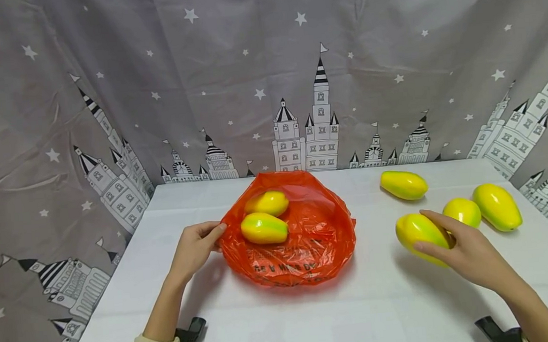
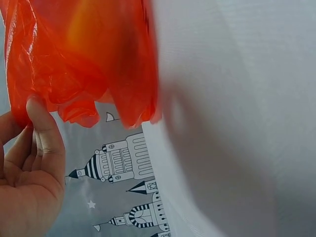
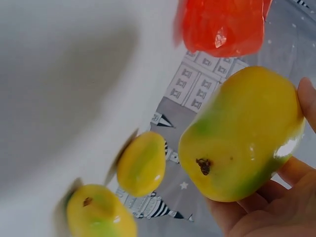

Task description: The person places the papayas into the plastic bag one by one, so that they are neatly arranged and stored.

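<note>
My left hand [image 1: 197, 250] pinches the left rim of a red plastic bag [image 1: 305, 254], which lies with its mouth spread wide. Inside the bag, toward its left, lie two yellow-green papayas, a nearer papaya [image 1: 264, 228] and a farther papaya [image 1: 272, 202]. The left wrist view shows thumb and fingers gripping the bag's thin film [image 2: 64, 74]. To the right of the bag, my right hand [image 1: 473, 252] holds another papaya [image 1: 419, 234] above the table, its shadow below. Its brown stem end [image 3: 203, 166] shows in the right wrist view.
Three more papayas are on the right side of the white table [image 1: 343, 316]: one at the back [image 1: 404, 184], one just behind my right hand [image 1: 463, 212], and one farther right [image 1: 497, 207]. A grey castle-print curtain [image 1: 247, 76] stands behind the table and along its sides.
</note>
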